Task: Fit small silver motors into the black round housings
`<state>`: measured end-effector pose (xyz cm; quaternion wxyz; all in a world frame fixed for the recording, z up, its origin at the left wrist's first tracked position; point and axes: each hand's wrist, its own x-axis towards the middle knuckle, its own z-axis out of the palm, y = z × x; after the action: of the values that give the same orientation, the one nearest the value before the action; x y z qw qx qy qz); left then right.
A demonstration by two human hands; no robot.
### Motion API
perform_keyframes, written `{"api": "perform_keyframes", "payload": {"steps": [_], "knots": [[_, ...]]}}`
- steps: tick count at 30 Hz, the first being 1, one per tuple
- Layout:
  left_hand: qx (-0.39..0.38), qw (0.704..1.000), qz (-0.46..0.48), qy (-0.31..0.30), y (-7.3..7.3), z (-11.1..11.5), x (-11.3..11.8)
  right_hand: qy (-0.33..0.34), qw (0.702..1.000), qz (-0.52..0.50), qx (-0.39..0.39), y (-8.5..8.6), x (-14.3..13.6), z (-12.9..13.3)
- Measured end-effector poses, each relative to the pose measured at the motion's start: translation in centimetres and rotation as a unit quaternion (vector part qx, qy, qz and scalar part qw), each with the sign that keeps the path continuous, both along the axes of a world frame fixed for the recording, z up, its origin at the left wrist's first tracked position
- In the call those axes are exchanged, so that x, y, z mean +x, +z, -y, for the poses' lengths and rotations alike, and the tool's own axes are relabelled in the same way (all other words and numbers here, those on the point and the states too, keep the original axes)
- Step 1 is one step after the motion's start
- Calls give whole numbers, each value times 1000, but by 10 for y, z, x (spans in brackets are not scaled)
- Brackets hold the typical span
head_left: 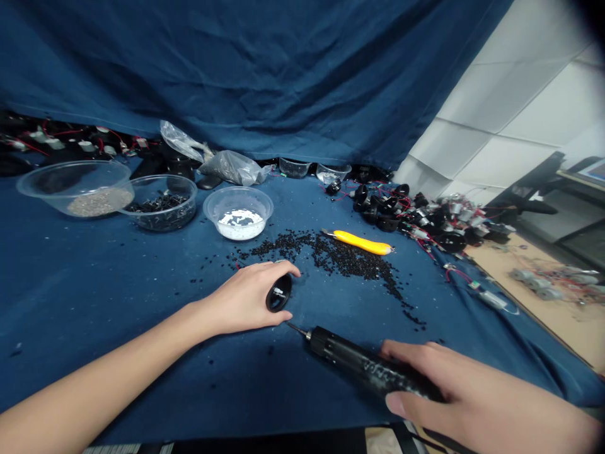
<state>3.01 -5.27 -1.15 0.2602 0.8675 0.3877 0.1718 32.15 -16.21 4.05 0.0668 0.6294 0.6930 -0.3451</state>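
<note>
My left hand (pixel 253 296) is wrapped round a black round cup-shaped part (pixel 278 293), its open side facing right, with something small and pale inside. My right hand (pixel 435 391) grips a black electric screwdriver (pixel 363 362). The tool's thin bit points left, its tip close to my left thumb and just below the cup part. Behind my left hand, many tiny black pieces (pixel 350 257) lie scattered on the blue cloth (pixel 118 296). A yellow-handled tool (pixel 362 242) rests on top of them.
Clear bowls hold brownish bits (pixel 99 200), black pieces (pixel 163 208) and white pieces (pixel 241 221). Behind them lies a plastic bag (pixel 234 167). Two small clear containers stand at the back. Wired motor parts (pixel 439 221) pile up at right, beside a blue curtain (pixel 265 75).
</note>
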Motion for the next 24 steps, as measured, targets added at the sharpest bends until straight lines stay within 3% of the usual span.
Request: {"api": "perform_keyframes", "payload": {"steps": [13, 24], "knots": [[8, 1000, -15, 3, -3, -2, 0, -16, 999, -11, -27, 17, -16, -3], [15, 999, -49, 15, -7, -5, -2, -24, 998, -37, -36, 3, -11, -2]]}}
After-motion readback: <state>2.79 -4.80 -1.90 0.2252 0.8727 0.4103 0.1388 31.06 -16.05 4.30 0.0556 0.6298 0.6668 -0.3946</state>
